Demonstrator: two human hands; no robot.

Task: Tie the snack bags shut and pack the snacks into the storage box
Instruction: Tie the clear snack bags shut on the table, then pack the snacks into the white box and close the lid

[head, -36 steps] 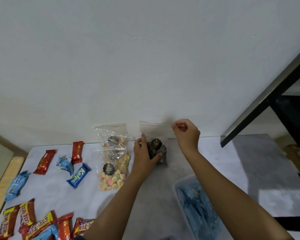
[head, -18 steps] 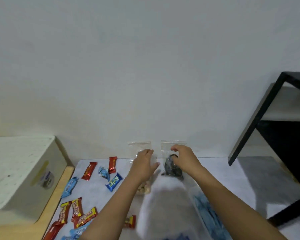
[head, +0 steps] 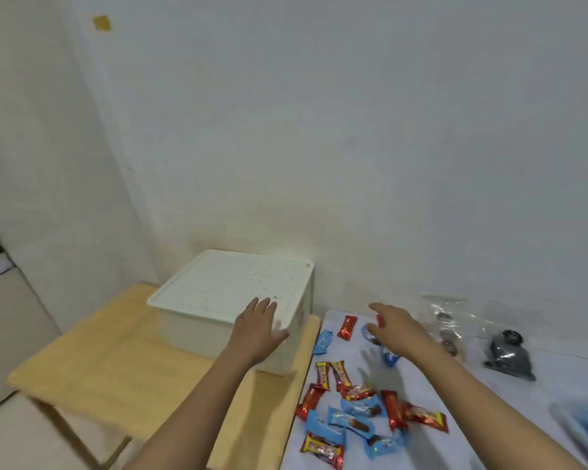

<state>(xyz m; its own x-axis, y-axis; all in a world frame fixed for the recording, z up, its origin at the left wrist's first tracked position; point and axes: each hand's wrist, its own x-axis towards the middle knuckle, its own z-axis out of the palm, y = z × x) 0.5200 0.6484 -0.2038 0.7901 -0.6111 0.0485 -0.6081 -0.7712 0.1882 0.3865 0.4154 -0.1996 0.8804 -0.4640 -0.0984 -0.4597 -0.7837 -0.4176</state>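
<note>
The white storage box (head: 197, 337), dotted lid (head: 224, 286) on, sits on the wooden tabletop (head: 116, 361) by the wall (head: 353, 164), left hand (head: 257, 330) over its near corner, right hand (head: 396, 330) above the wrapped snacks (head: 350, 423), both grips spread and empty, snack bags (head: 448, 330) blurred

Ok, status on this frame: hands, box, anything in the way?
Both hands empty, open: left hand at storage box lid, right hand over loose snacks. Lid on; snack bags unpacked.
</note>
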